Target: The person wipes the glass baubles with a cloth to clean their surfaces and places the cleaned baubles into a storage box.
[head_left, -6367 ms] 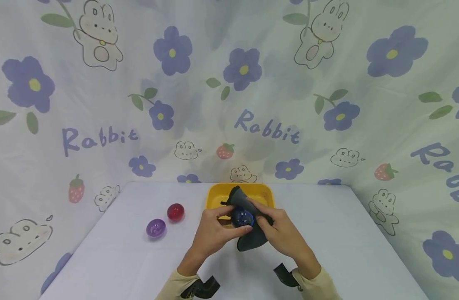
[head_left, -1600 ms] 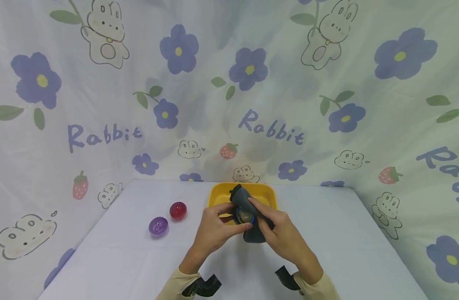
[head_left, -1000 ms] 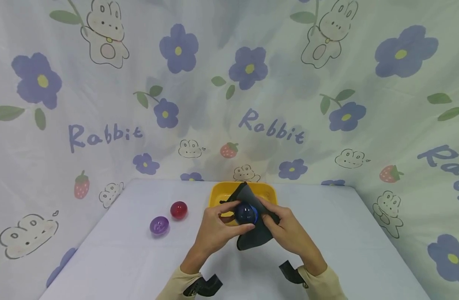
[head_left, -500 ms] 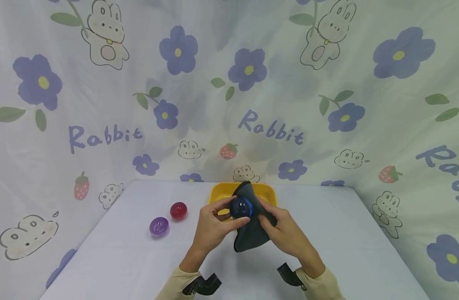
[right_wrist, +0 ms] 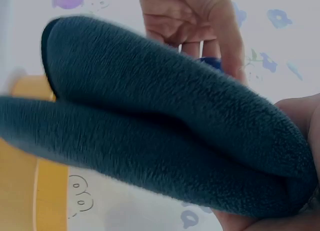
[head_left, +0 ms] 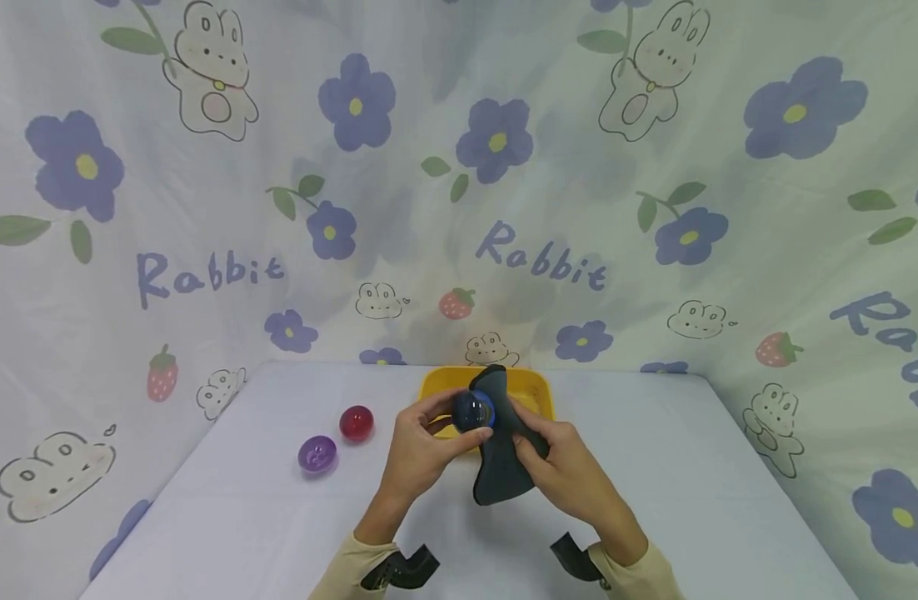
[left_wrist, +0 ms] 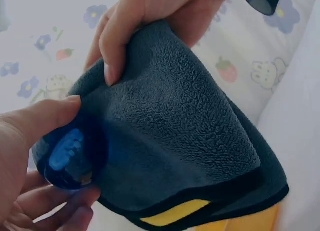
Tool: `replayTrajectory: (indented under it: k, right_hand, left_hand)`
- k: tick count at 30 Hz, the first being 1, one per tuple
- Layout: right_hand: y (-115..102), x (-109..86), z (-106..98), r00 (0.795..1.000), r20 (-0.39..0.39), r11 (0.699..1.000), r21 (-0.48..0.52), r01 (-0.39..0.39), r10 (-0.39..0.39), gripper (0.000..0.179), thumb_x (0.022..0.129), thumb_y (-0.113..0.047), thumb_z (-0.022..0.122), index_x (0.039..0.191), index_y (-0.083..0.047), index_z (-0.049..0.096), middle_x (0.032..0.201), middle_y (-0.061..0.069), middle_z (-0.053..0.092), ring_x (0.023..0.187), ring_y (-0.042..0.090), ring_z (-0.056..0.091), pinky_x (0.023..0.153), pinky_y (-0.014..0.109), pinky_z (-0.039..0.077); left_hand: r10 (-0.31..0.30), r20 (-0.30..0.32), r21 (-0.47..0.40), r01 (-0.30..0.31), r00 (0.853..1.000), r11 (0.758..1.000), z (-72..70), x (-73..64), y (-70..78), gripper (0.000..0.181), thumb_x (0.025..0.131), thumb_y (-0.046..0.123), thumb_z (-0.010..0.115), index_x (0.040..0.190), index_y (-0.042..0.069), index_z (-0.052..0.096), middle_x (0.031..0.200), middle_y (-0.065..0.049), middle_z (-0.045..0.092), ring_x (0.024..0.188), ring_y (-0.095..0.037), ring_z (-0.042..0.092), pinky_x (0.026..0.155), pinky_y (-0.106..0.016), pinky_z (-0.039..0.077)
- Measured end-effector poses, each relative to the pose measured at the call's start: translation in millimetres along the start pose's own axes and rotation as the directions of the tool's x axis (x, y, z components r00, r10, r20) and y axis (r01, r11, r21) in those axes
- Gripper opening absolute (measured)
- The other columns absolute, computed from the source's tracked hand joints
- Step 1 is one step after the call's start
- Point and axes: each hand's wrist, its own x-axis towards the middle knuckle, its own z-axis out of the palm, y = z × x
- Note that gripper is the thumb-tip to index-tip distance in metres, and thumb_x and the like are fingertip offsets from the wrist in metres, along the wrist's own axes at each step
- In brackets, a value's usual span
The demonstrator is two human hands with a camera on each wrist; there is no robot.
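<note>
With thumb and fingertips my left hand point(head_left: 417, 447) pinches a see-through dark blue rounded shell point(head_left: 471, 412), its brighter blue rim turned toward the cloth. That shell point(left_wrist: 71, 153) shows glossy in the left wrist view, against the fleece. My right hand point(head_left: 567, 457) grips a folded grey-green fleece cloth point(head_left: 501, 471) with a black edge. In the left wrist view the cloth point(left_wrist: 170, 101) shows a yellow tag near its border. The right wrist view has the cloth point(right_wrist: 150, 76) covering most of the shell. Whether cloth and shell touch, I cannot tell for sure.
A yellow tray point(head_left: 530, 383) stands behind the hands at the back of the white table point(head_left: 241, 533). Left of it lie a shiny red ball-like piece point(head_left: 356, 423) and a purple half shell point(head_left: 317, 454), hollow side up. A patterned curtain point(head_left: 399, 208) hangs behind.
The blue shell has shifted left, away from my right hand, and turned since its inside showed. The cloth hangs more spread out below. The red and purple pieces stay put.
</note>
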Motion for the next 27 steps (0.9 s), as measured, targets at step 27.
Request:
replayTrajectory:
  k: [27]
  right_hand:
    - [1.3,0.2,1.9,0.993,-0.054,0.988,-0.118,0.096,-0.103,0.052,0.099,0.007,0.054,0.150,-0.005,0.053,0.132,0.020,0.069,0.067,0.001,0.053,0.059,0.020,0.052]
  left_hand:
    - [0.001,0.157,0.059,-0.010,0.988,0.998,2.4,-5.3,0.0,0.052,0.078,0.023,0.092,0.127,0.018,0.074,0.122,-0.001,0.077,0.113,-0.022,0.072,0.097,-0.038,0.062]
